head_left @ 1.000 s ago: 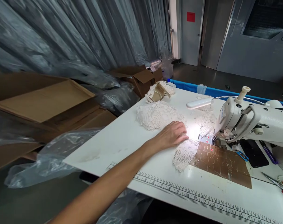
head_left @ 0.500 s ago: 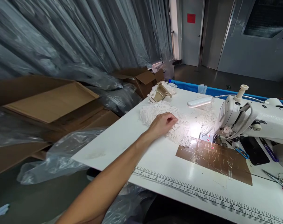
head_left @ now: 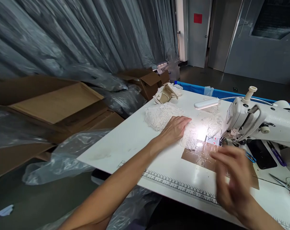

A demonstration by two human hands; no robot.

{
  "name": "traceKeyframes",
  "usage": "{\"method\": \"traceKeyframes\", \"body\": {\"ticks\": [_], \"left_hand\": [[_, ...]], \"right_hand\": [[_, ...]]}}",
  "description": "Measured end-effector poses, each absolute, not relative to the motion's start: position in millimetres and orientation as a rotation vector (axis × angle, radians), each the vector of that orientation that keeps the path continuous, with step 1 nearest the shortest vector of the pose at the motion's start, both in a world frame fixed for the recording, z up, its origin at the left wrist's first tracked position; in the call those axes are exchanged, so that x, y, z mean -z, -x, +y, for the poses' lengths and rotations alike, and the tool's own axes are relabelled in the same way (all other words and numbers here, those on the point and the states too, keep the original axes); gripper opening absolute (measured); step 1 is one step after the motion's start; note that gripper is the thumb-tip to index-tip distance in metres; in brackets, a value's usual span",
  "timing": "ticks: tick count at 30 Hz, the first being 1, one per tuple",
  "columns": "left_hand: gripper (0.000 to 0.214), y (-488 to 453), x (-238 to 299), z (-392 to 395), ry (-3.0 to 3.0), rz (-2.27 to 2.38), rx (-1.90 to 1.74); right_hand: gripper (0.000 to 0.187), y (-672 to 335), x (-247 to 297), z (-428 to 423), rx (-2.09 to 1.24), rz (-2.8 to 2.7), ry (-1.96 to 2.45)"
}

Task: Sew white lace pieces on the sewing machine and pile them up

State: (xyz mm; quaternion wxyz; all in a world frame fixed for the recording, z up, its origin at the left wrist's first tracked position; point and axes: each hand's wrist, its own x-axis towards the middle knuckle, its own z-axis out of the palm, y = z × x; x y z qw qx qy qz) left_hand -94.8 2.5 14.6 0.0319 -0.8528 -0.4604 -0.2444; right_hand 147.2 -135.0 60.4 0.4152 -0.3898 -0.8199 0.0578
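Observation:
My left hand [head_left: 175, 127] lies palm down with fingers stretched out on a heap of white lace fabric [head_left: 159, 116] on the white table [head_left: 135, 140]. The lace runs under a bright lamp glare toward the needle of the white sewing machine [head_left: 259, 123]. My right hand [head_left: 231, 175] hovers over the brown taped patch [head_left: 202, 155] near the table's front; it is smeared by motion, so its fingers are unclear.
A folded cream piece [head_left: 166, 92] lies at the table's far corner. Scissors [head_left: 285, 183] and a black phone [head_left: 261, 156] sit at the right. A printed ruler [head_left: 183, 187] runs along the front edge. Cardboard boxes [head_left: 56, 102] and plastic sheeting [head_left: 63, 156] fill the left.
My left hand drew the lace back from the taped patch into a heap, then flattened on it. My right hand has come into view from the lower right.

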Motion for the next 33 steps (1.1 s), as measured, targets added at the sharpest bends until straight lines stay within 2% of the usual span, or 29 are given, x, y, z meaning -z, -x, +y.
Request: {"method": "traceKeyframes", "body": {"ticks": [5, 9, 12, 14, 22, 28, 33], "left_hand": [[0.039, 97.8, -10.7, 3.6, 2.664, -1.538, 0.631], [0.038, 99.8, -10.2, 3.6, 2.691, -1.555, 0.582], [0.036, 97.6, -11.0, 2.0, 2.682, -1.539, 0.586], [0.034, 92.5, -12.8, -0.8, 2.659, -1.507, 0.64], [0.022, 53.5, -14.5, -25.9, 3.046, -1.028, 0.724], [0.029, 48.2, -7.0, -28.1, 3.025, -0.999, 0.799], [0.024, 38.2, -7.0, -34.2, 2.915, -0.829, 0.963]], "right_hand": [[0.034, -115.0, -17.3, -73.2, -0.172, -2.38, 0.92], [0.011, -115.3, -10.0, -72.0, -0.163, -2.615, 1.027], [0.024, -126.6, -22.0, -95.7, -0.107, -2.658, 1.051], [0.028, -136.5, -32.1, -114.0, -0.185, -2.689, 0.975], [0.027, -178.4, -49.5, -132.5, -0.401, -2.41, 1.023], [0.025, -201.2, -38.2, -120.3, -0.53, -2.179, 1.137], [0.034, -209.9, -29.8, -107.6, -0.607, -2.023, 1.218]]}}
